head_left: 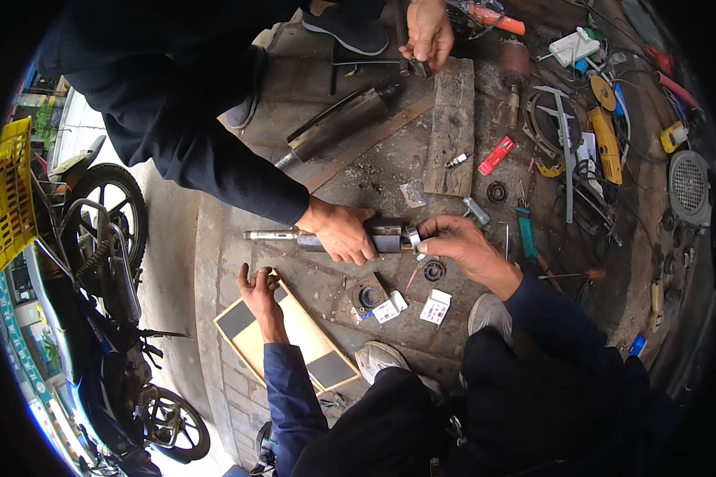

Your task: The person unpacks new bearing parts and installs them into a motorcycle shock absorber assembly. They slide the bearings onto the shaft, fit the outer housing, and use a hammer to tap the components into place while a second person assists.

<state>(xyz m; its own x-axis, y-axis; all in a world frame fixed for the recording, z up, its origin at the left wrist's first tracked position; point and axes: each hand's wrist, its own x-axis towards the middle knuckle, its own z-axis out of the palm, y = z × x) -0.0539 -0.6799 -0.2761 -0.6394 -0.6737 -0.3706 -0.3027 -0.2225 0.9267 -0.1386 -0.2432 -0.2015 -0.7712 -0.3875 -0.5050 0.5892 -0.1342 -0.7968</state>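
Your right hand (461, 242) is pinching a silver metal ring (413, 237) at the end of the dark steel cylindrical rotor shaft (374, 237), lying mid-floor at your 12 o'clock; a co-worker's hand (338, 230) is gripping it. It looks heavy, rigid, greasy: hold the thick body. Your left hand (258, 292), at 10 o'clock, is resting half-open on the flat tan wooden board (294, 338)
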